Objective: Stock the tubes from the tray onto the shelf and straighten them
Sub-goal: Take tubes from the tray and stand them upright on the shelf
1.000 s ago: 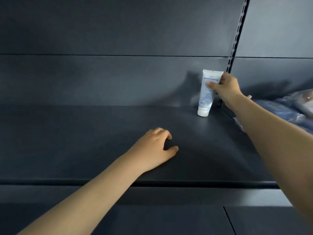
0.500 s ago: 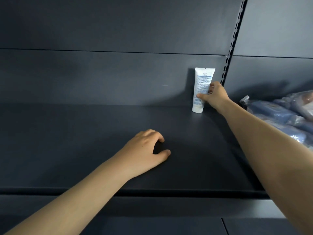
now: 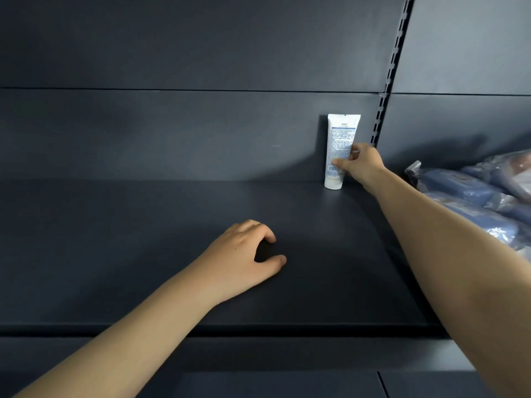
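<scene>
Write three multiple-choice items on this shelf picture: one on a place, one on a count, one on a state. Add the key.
1. Where does the white tube stand on the shelf?
A. at the front edge
B. at the back, by the back panel
C. in the middle, lying flat

2. How many tubes are on the shelf?
A. one
B. three
C. five

3. What does the left hand do?
A. grips a tube
B. rests on the shelf, holding nothing
C. presses the back panel

Key:
1 B: the tube stands upright on its cap at the rear, and the right hand grips it.
2 A: only one tube shows.
3 B: its fingers lie loosely curled on the shelf.
</scene>
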`<control>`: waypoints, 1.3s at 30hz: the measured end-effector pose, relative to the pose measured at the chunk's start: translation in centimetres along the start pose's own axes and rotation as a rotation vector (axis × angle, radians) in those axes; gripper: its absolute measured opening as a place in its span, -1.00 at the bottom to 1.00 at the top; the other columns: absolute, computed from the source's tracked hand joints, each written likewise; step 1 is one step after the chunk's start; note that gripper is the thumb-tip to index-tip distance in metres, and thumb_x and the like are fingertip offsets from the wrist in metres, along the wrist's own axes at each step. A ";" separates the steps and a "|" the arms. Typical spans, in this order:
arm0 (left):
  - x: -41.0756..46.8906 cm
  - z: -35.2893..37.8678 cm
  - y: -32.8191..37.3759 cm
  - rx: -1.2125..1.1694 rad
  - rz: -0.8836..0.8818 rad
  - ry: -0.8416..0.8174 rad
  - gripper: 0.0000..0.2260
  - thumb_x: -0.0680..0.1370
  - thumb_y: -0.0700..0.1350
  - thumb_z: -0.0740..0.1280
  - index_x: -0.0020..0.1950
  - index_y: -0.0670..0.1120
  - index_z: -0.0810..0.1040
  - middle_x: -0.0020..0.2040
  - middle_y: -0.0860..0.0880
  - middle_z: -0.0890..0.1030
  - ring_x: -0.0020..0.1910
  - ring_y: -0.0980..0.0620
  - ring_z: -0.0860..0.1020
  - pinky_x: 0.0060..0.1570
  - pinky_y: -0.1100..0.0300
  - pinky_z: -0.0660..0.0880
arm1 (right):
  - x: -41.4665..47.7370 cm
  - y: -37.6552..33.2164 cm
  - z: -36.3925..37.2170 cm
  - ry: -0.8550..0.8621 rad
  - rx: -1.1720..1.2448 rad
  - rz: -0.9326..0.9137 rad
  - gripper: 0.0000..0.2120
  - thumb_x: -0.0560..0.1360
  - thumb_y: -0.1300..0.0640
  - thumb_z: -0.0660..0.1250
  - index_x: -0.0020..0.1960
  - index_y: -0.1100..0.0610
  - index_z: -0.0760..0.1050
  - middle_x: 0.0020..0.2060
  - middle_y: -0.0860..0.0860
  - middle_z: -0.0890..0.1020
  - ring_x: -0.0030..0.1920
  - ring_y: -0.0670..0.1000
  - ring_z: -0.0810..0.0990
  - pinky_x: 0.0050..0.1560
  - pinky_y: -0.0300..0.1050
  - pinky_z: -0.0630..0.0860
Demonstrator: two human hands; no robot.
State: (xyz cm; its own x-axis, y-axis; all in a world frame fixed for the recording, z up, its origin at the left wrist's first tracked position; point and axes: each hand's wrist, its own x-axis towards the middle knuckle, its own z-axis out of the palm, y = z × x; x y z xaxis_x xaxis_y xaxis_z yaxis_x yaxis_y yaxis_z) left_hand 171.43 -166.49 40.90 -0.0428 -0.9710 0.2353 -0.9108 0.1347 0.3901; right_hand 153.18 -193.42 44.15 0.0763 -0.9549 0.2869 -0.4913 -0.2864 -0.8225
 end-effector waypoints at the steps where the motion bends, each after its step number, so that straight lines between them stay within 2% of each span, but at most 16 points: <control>1: 0.0 0.0 0.0 -0.002 0.002 0.001 -0.67 0.53 0.14 0.24 0.24 0.05 0.41 0.26 0.21 0.38 0.30 0.21 0.29 0.20 0.34 0.23 | -0.1 -0.1 0.0 -0.006 -0.003 0.007 -0.63 0.43 0.18 0.46 0.20 0.20 0.50 -0.04 0.01 0.60 -0.06 0.00 0.57 0.04 -0.13 0.50; 6: 0.2 0.1 -0.2 -0.021 -0.009 -0.007 -0.69 0.52 0.13 0.26 0.21 0.06 0.43 0.24 0.21 0.39 0.29 0.20 0.30 0.16 0.32 0.24 | -1.5 -0.3 -0.1 -0.066 -0.136 0.101 -0.79 0.47 0.18 0.37 0.06 0.24 0.57 -0.10 0.10 0.59 -0.17 0.04 0.52 -0.04 -0.04 0.51; 9: 0.3 0.0 -0.3 -0.032 -0.022 -0.005 -0.71 0.52 0.13 0.27 0.19 0.05 0.45 0.23 0.19 0.41 0.28 0.19 0.32 0.18 0.29 0.26 | -3.8 -0.9 -0.5 -0.100 -0.336 0.113 -0.85 0.49 0.14 0.31 -0.10 0.24 0.51 -0.24 0.13 0.52 -0.29 0.07 0.47 -0.18 -0.13 0.41; 13: 0.2 -0.1 -0.1 0.012 -0.022 -0.013 -0.70 0.53 0.13 0.25 0.20 0.02 0.46 0.21 0.14 0.44 0.23 0.14 0.38 0.18 0.25 0.33 | -7.3 -2.6 -0.9 -0.144 -0.475 0.036 -0.78 0.51 0.13 0.27 0.02 0.28 0.53 -0.13 0.14 0.50 -0.02 0.16 0.54 -0.15 -0.18 0.33; 15: 0.0 -0.2 0.1 0.059 -0.020 0.002 -0.71 0.55 0.11 0.24 0.18 -0.01 0.48 0.18 0.10 0.46 0.18 0.11 0.42 0.15 0.21 0.38 | -9.4 -4.0 -1.1 -0.216 -0.541 -0.012 -0.76 0.52 0.08 0.25 -0.11 0.28 0.46 -0.16 0.16 0.50 0.05 0.19 0.53 -0.19 -0.16 0.36; 16: -0.2 -0.4 0.2 0.085 -0.021 0.014 -0.73 0.55 0.09 0.23 0.16 -0.02 0.49 0.16 0.08 0.48 0.15 0.09 0.44 0.13 0.19 0.40 | -10.5 -4.9 -1.1 -0.262 -0.567 -0.035 -0.72 0.53 0.05 0.25 -0.10 0.30 0.46 -0.13 0.16 0.52 0.06 0.19 0.51 -0.17 -0.13 0.41; 19: -1.2 -1.5 0.2 0.170 -0.032 0.021 -0.78 0.56 0.04 0.23 0.11 -0.04 0.51 0.11 0.03 0.50 0.11 0.04 0.47 0.09 0.17 0.42 | -13.9 -7.5 -1.0 -0.380 -0.645 -0.130 -0.57 0.54 -0.01 0.27 0.19 0.34 0.46 0.14 0.19 0.53 0.18 0.19 0.49 0.12 -0.05 0.44; 24: -4.2 -6.8 -0.6 0.332 -0.089 -0.014 -0.79 0.56 0.00 0.22 0.08 -0.07 0.51 0.11 -0.03 0.53 0.09 -0.04 0.48 0.07 0.11 0.45 | -18.4 -12.5 -1.4 -0.451 -0.848 -0.211 -0.50 0.53 -0.08 0.27 0.33 0.22 0.34 0.28 0.13 0.45 0.26 0.15 0.43 0.20 -0.04 0.42; 29: -8.8 -14.9 -1.5 0.523 -0.133 0.031 -0.81 0.55 0.00 0.20 0.06 -0.06 0.51 0.12 -0.06 0.54 0.10 -0.09 0.49 0.04 0.10 0.46 | -23.3 -18.6 -2.4 -0.366 -0.921 -0.292 -0.51 0.54 -0.05 0.25 0.37 0.20 0.31 0.32 0.10 0.41 0.29 0.15 0.41 0.22 -0.05 0.41; 34: -15.4 -23.1 -2.5 0.717 -0.110 0.198 -0.78 0.55 -0.03 0.16 0.06 -0.10 0.52 0.07 -0.07 0.54 0.07 -0.11 0.49 0.04 0.06 0.47 | -28.5 -24.5 -3.0 -0.232 -0.984 -0.290 -0.50 0.52 -0.11 0.25 0.33 0.17 0.35 0.29 0.11 0.44 0.27 0.19 0.43 0.24 0.06 0.42; 39: -21.6 -29.7 -3.8 0.746 -0.089 0.363 -0.77 0.56 -0.03 0.17 0.05 -0.13 0.52 0.03 -0.10 0.53 0.03 -0.13 0.49 0.00 0.04 0.47 | -33.8 -30.1 -3.0 -0.059 -0.918 -0.360 -0.58 0.55 -0.08 0.22 0.23 0.22 0.42 0.18 0.16 0.51 0.17 0.20 0.47 0.01 -0.07 0.40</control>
State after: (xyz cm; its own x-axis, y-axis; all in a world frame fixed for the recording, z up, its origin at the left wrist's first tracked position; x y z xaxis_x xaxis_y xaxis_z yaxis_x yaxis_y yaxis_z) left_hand 188.02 -140.14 60.77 0.0607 -0.8307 0.5534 -0.9428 -0.2298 -0.2415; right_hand 162.80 -152.33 60.73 0.3848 -0.8320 0.3996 -0.9106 -0.4129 0.0170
